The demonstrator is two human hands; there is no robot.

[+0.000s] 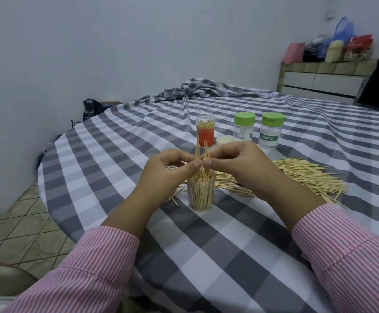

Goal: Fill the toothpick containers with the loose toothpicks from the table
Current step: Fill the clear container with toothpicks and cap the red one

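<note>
Right now both hands meet just above an open clear container (201,192) standing upright on the checked tablecloth (240,256). The left hand (169,169) curls its fingers and pinches a small bunch of toothpicks (201,151) between thumb and fingertips; the right hand (233,161) pinches the same bunch from the other side, thumb pressed against it. The bunch stands nearly upright, tips fanning a little at the top, lower ends dipping toward the container's mouth. That container is already well packed with toothpicks standing on end.

Behind the hands and off to the right, a broad loose pile of toothpicks (303,175) lies spread across the cloth, with a few strays (175,198) just left of the container.

Further back stands a row of three more containers: a clear one with a red label (205,131), full of toothpicks and capped with a clear lid, then two clear jars with green lids (244,127) (272,129), the right one printed "TOOTHPICK". A small pale lid (224,140) lies on the cloth between the red-labelled one and the first green-lidded jar.

Pink-and-white striped sleeves (351,251) cover both forearms. At the far right, a tiled counter (326,66) carries bags and boxes.
</note>
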